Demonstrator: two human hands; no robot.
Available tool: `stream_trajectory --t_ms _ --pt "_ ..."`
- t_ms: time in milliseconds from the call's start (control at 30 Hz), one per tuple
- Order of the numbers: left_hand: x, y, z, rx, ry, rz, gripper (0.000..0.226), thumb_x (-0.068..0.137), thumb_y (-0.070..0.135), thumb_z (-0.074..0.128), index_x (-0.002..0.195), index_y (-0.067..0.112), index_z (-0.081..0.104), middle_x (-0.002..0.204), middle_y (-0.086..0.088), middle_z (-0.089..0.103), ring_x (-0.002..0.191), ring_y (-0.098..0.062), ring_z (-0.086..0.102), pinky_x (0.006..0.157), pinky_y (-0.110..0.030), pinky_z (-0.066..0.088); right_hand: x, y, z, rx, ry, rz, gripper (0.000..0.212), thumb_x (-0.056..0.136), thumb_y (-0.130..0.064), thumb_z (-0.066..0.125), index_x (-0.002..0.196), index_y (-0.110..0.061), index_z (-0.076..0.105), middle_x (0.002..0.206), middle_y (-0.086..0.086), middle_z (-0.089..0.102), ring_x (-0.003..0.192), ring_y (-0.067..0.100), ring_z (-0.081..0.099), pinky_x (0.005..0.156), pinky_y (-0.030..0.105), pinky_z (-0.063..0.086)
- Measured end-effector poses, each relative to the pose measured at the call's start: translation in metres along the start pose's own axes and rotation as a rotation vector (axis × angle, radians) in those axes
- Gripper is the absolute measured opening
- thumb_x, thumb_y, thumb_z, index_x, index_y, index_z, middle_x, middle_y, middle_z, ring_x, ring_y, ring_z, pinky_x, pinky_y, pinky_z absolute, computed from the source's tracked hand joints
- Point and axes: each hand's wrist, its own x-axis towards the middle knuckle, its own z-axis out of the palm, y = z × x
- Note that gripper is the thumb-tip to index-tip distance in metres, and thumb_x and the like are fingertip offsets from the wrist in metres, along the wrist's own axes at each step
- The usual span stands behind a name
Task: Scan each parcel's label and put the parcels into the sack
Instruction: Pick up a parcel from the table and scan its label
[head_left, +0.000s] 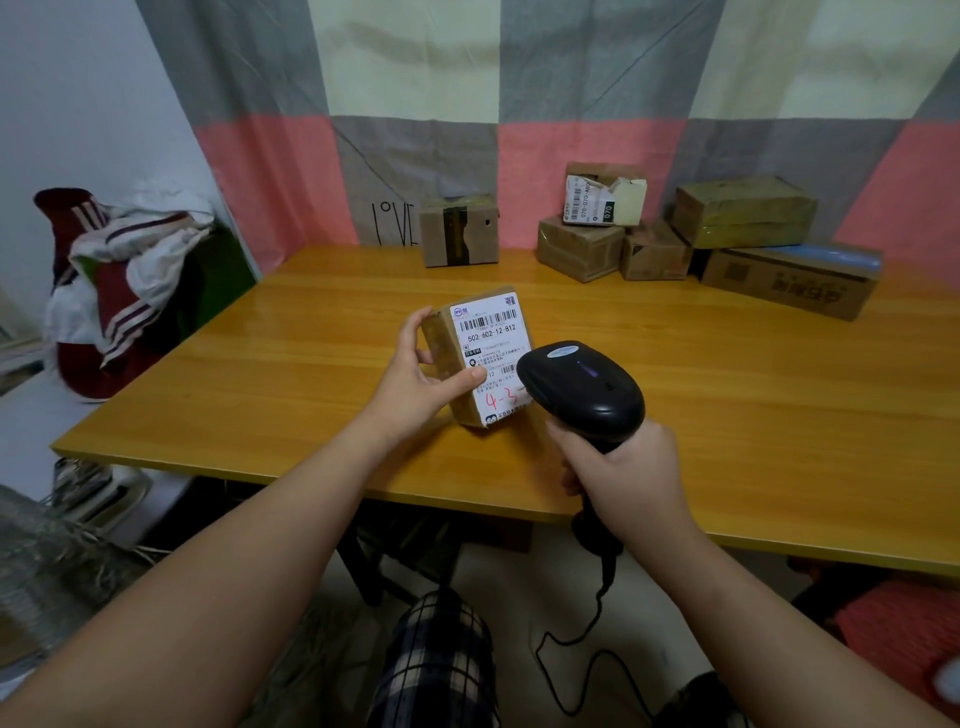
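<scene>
I see the left hand (415, 379) with its fingers (422, 323) gripping the parcel (447, 358), propped on the bench (727, 389) near its front edge. The label (488, 332) faces me (long axis near-to-far). The right hand (623, 467), curled round the scanner (582, 384), is just right of it.

The table (249, 395) shows broad bare wood across its left half and along the near right side, reachable from the front and the left. In the middle, the left hand (415, 384) holds a tilted parcel (488, 353), and the scanner (582, 384) gripped by the right hand (623, 478) sits just beside it, blocking that spot. At the back a lone box (460, 231) stands apart from a cluster of boxes (745, 210) on the right, with a bare gap between them. A hanging cloth (415, 156) walls off the far edge. The scanner's cable (587, 623) dangles below the near edge
</scene>
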Motion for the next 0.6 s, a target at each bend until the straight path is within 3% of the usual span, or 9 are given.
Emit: stream_trajectory --t_ms 167,267,433,500,600 --pt "-0.003 0.003 0.003 -0.018 0.024 0.006 0.096 0.076 0.018 0.079 0.147 0.033 0.017 0.112 0.001 0.048 0.074 -0.003 0.069 0.059 -0.011 0.051 -0.002 0.0 0.001 0.026 -0.028 0.048 0.016 0.075 -0.034 0.072 0.069 -0.02 0.065 0.055 -0.006 0.064 0.053 0.013 0.064 0.054 0.035 0.056" --pt "-0.014 0.012 0.004 -0.044 0.067 0.048 0.093 0.077 0.015 0.078 0.147 0.031 0.019 0.112 0.0 0.049 0.073 -0.003 0.07 0.059 -0.011 0.051 -0.005 -0.006 0.001 0.054 -0.096 0.035 0.014 0.075 -0.031 0.073 0.068 -0.023 0.065 0.056 -0.008 0.065 0.056 0.01 0.063 0.058 0.03 0.054" --pt "-0.072 0.028 -0.034 -0.065 0.234 0.115 0.093 0.064 0.038 0.08 0.137 0.048 0.023 0.116 0.006 0.049 0.083 -0.006 0.069 0.066 -0.013 0.051 -0.016 -0.028 0.019 0.174 -0.267 -0.057 0.01 0.077 -0.02 0.076 0.075 -0.025 0.068 0.066 -0.011 0.069 0.063 0.004 0.065 0.059 0.022 0.054" --pt "-0.11 0.027 -0.062 -0.055 0.317 0.114 0.089 0.063 0.037 0.079 0.131 0.055 0.023 0.118 0.005 0.048 0.084 -0.003 0.068 0.065 -0.012 0.051 -0.024 -0.037 0.036 0.226 -0.333 -0.076 0.013 0.077 -0.018 0.077 0.075 -0.026 0.068 0.066 -0.012 0.069 0.063 0.001 0.064 0.057 0.019 0.051" --pt "-0.175 0.014 -0.11 0.031 0.5 0.076 0.089 0.065 0.031 0.078 0.131 0.051 0.023 0.117 0.008 0.048 0.08 0.004 0.066 0.064 -0.008 0.049 -0.044 -0.041 0.069 0.24 -0.446 -0.07 0.013 0.076 -0.021 0.078 0.08 -0.026 0.067 0.069 -0.017 0.068 0.065 -0.005 0.062 0.055 0.007 0.043"
